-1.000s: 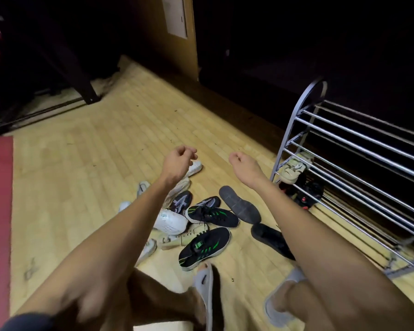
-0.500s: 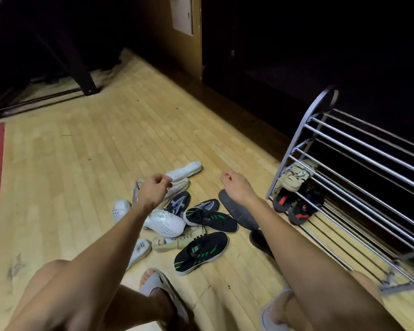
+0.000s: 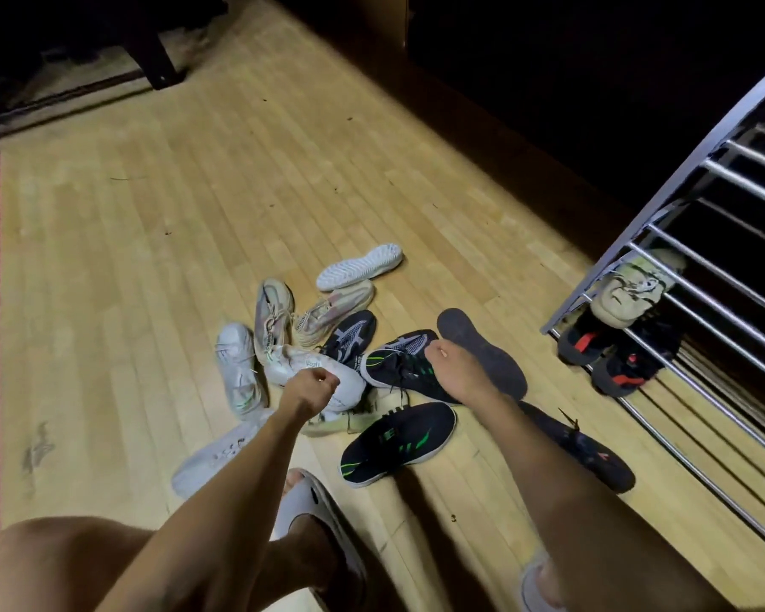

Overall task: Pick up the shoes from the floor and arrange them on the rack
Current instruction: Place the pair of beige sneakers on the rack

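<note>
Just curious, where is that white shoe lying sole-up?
The sole-up white shoe lies on the wooden floor at the pile's far edge, just beyond a beige sneaker, left of the rack.

Eleven floor shoes (image 3: 397,441), three racked (image 3: 628,293).

I see a pile of shoes (image 3: 350,360) on the floor (image 3: 151,258), with the rack (image 3: 703,276) at its right edge.
</note>
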Demonstrator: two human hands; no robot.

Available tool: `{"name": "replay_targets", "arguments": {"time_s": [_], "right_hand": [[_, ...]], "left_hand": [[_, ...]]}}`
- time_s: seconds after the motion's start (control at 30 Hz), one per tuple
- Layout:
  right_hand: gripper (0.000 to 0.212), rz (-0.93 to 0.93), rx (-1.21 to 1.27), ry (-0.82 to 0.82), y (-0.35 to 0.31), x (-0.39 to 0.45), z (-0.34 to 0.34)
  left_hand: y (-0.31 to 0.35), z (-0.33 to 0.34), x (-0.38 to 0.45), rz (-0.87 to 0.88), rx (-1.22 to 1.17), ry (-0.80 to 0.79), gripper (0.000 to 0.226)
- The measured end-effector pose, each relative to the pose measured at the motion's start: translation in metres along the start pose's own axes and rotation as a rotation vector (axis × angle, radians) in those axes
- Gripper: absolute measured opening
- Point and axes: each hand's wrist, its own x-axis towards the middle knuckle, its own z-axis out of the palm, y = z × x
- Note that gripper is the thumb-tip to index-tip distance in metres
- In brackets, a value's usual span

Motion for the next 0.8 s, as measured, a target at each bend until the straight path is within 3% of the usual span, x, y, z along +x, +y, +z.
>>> {"name": "replay_targets", "arguments": {"time_s": [0.13, 0.27, 0.5, 0.63, 0.67, 0.8], "right_hand": [[0.051, 0.097, -0.005, -0.052, 0.029, 0.028, 0.028], [0.034, 0.126, -0.031, -0.124, 0.052, 0.056, 0.049], [0.036, 0.202, -0.001, -0.059, 0.092, 0.093, 0.057], [0.032, 0.274, -0.048, -0.086, 0.107, 0.109, 0.071], [0.033, 0.288, -0.047, -0.101, 0.110, 0.111, 0.075], [0.034, 0.308, -0.049, -0.165, 0.115, 0.115, 0.087]], "left_hand": [[-0.025, 0.027, 0.030, -0.081, 0.159, -0.065, 0.026], [-0.039, 0.044, 0.061, -0.149, 0.193, -0.103, 0.026], [-0.075, 0.060, 0.092, -0.230, 0.141, -0.004, 0.026], [-0.085, 0.069, 0.105, -0.331, 0.044, 0.103, 0.008], [-0.087, 0.072, 0.107, -0.368, 0.078, 0.104, 0.011], [-0.108, 0.082, 0.122, -0.496, 0.192, 0.223, 0.067]]}}
